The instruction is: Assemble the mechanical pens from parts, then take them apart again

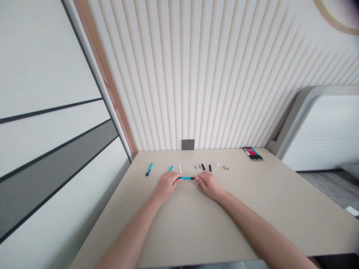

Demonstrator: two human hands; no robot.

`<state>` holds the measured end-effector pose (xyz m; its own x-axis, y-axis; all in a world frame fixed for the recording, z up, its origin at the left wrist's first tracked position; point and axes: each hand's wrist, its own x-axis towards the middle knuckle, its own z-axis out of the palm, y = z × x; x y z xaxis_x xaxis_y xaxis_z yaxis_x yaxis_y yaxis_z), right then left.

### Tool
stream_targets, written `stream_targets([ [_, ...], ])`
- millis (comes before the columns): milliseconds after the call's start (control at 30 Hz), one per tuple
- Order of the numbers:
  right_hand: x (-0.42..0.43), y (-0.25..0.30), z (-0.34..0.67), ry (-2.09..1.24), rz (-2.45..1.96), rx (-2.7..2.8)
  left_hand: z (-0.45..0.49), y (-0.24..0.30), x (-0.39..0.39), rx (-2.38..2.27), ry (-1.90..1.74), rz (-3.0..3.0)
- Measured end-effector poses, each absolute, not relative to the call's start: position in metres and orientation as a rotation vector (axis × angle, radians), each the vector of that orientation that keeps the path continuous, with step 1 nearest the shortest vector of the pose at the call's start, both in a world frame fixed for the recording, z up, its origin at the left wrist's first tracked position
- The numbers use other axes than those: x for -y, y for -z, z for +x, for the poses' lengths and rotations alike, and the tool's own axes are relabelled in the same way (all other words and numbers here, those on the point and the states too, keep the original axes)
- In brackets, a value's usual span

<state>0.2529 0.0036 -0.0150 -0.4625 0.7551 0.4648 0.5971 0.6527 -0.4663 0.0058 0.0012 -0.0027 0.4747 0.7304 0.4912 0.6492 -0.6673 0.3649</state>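
A teal pen with a black tip (187, 178) lies level between my two hands over the beige table (196, 224). My left hand (167, 184) is closed on its left end. My right hand (209, 183) is closed on its right end. Just behind the hands lie loose pen parts: a teal piece (170, 168), a white tube (180, 168), two black caps (206, 167) and several small grey and white bits (224, 167).
A whole teal pen (149, 169) lies to the left. A row of several red, black and teal pens (253, 153) sits at the table's back right. A grey wall socket (187, 144) is in the slatted wall. A white unit stands to the right.
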Motion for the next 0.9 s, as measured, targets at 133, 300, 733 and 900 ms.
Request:
stream_targets([
  [133, -0.0023, 0.0108, 0.2532, -0.344, -0.996, 2.161, 0.0065, 0.0017, -0.0003, -1.246, -0.959, 2.564],
  [300, -0.0015, 0.0095, 0.2551, -0.341, -1.005, 2.114, 0.0062, 0.0034, -0.0018, -1.325, -0.975, 2.519],
  [733, -0.0039, 0.0142, 0.2576, -0.343, -1.035, 2.194, 0.0042, 0.0014, -0.0024, -1.307, -0.963, 2.536],
  [900, -0.0040, 0.0138, 0.2573, -0.360, -1.056, 2.227, 0.0047, 0.0024, -0.0035, -1.305, -0.991, 2.504],
])
